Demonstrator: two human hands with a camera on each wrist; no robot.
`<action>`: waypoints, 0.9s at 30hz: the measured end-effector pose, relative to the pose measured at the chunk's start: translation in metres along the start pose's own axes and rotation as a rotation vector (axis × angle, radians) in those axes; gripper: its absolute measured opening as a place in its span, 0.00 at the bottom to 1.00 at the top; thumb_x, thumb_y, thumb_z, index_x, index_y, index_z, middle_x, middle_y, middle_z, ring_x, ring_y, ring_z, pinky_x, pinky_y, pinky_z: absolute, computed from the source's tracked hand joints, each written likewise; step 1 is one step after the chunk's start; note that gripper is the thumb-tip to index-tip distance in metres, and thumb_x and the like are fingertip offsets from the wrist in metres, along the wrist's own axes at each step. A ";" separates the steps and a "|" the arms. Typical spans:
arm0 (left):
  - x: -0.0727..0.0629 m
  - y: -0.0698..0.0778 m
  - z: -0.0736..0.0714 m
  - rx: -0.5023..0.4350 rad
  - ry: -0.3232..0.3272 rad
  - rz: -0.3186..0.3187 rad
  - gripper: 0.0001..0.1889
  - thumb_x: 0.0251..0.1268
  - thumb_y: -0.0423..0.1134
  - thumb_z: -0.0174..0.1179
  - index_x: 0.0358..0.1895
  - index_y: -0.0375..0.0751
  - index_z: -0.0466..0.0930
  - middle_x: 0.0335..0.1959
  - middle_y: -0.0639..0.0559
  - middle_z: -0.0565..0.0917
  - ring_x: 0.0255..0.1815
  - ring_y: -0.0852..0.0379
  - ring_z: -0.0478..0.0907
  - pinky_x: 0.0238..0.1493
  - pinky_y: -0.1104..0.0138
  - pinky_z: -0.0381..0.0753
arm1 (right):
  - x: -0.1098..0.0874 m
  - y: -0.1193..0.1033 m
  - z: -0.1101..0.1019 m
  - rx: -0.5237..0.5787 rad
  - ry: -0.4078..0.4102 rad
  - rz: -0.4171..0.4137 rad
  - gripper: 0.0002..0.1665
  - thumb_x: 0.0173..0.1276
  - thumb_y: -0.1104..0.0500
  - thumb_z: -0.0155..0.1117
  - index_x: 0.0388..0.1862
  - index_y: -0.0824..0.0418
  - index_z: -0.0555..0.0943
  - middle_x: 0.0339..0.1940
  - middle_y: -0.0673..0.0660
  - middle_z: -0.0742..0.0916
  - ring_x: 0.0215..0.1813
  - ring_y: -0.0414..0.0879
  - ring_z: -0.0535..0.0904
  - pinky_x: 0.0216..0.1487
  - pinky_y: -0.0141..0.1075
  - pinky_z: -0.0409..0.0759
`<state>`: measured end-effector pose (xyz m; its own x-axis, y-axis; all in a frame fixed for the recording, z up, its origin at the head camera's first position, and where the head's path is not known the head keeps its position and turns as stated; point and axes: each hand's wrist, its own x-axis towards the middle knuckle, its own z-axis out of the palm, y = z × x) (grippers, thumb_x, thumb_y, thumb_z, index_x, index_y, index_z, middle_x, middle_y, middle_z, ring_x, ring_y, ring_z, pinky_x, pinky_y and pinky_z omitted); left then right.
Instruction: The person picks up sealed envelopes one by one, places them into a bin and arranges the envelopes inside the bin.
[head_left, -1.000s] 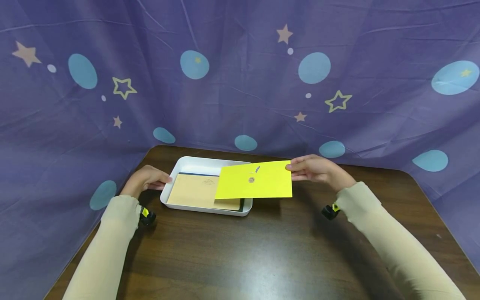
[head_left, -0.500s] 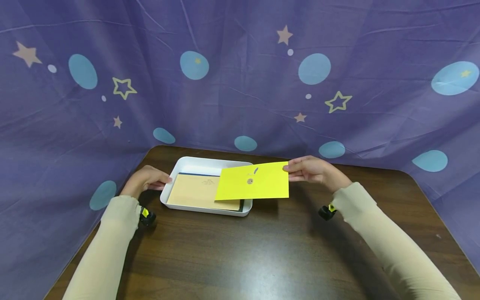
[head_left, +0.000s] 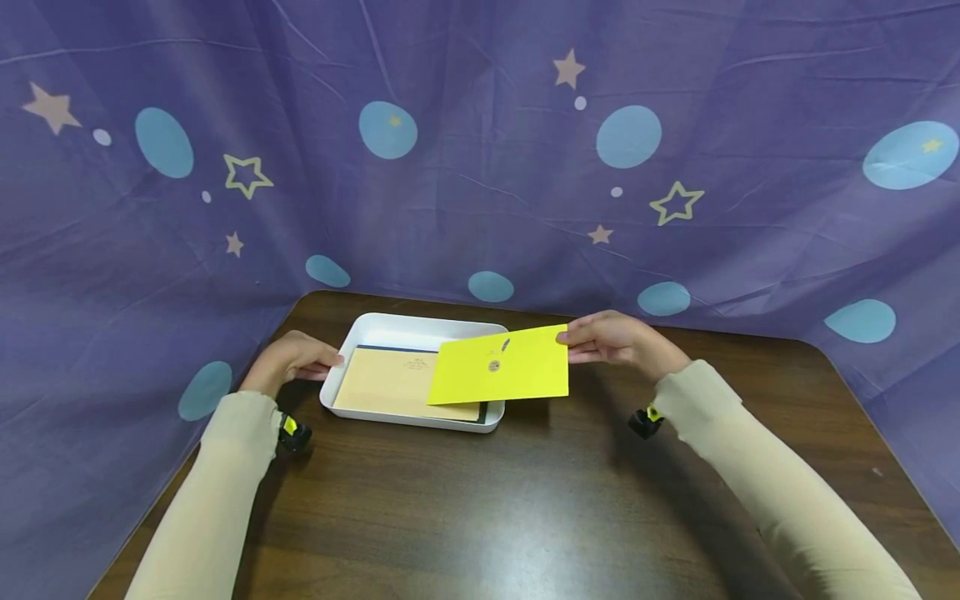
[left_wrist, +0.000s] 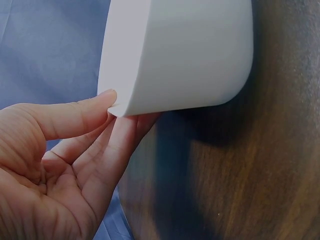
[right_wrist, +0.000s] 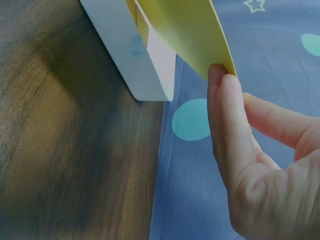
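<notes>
My left hand (head_left: pixel 303 358) pinches the left rim of a white tray (head_left: pixel 405 327), thumb on top and fingers under the lip in the left wrist view. Inside the tray lies a tan envelope (head_left: pixel 382 383) with small print, on top of something dark blue whose edge shows. My right hand (head_left: pixel 611 339) pinches the right end of a bright yellow envelope (head_left: pixel 502 367), thumb above and fingers beneath. The yellow envelope is tilted, its left end low over the tan one and its right part past the tray's right wall.
The tray stands on a brown wooden table (head_left: pixel 450 508), toward its back left. A purple curtain (head_left: pixel 480 167) with stars and blue ovals hangs behind and beside the table. Each wrist wears a small black camera.
My right hand has moved left with the yellow envelope, bringing it further over the tray and slightly lower at its left end. The left hand and tray have stayed put.
</notes>
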<state>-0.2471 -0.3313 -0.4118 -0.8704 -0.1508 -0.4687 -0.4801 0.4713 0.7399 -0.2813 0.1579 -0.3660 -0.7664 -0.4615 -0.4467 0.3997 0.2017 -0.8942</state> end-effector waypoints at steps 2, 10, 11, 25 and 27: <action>0.001 -0.001 0.000 -0.002 -0.002 0.002 0.20 0.67 0.31 0.66 0.57 0.21 0.78 0.23 0.58 0.81 0.24 0.67 0.80 0.32 0.73 0.87 | 0.001 -0.001 0.002 0.003 0.008 0.007 0.10 0.77 0.66 0.59 0.38 0.61 0.86 0.35 0.54 0.91 0.37 0.44 0.90 0.46 0.37 0.90; 0.002 -0.002 0.000 -0.008 -0.006 0.015 0.18 0.66 0.31 0.66 0.55 0.22 0.79 0.23 0.59 0.81 0.24 0.67 0.81 0.33 0.73 0.87 | 0.002 -0.005 0.011 -0.032 0.043 0.021 0.18 0.76 0.66 0.60 0.60 0.75 0.77 0.35 0.54 0.91 0.36 0.44 0.89 0.45 0.36 0.90; 0.001 -0.002 0.000 -0.010 -0.009 0.018 0.18 0.66 0.31 0.66 0.54 0.22 0.79 0.23 0.59 0.81 0.24 0.67 0.81 0.33 0.73 0.87 | 0.002 -0.005 0.012 -0.043 0.043 0.022 0.19 0.76 0.66 0.60 0.62 0.75 0.75 0.35 0.54 0.91 0.36 0.44 0.89 0.45 0.36 0.90; 0.001 -0.002 -0.001 -0.024 -0.025 0.026 0.21 0.68 0.31 0.65 0.59 0.20 0.76 0.23 0.60 0.83 0.25 0.67 0.81 0.33 0.73 0.87 | 0.010 -0.017 0.036 -0.109 0.032 0.014 0.00 0.71 0.70 0.64 0.38 0.68 0.81 0.29 0.53 0.90 0.33 0.42 0.89 0.44 0.35 0.90; 0.002 -0.002 -0.001 -0.024 -0.028 0.026 0.21 0.68 0.30 0.64 0.59 0.20 0.76 0.23 0.60 0.83 0.25 0.68 0.81 0.33 0.73 0.87 | 0.011 -0.019 0.041 -0.116 0.028 0.014 0.01 0.70 0.71 0.64 0.39 0.69 0.81 0.29 0.53 0.89 0.33 0.42 0.88 0.44 0.34 0.90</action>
<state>-0.2475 -0.3333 -0.4139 -0.8796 -0.1142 -0.4619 -0.4598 0.4539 0.7633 -0.2765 0.1136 -0.3529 -0.7753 -0.4343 -0.4586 0.3511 0.3071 -0.8845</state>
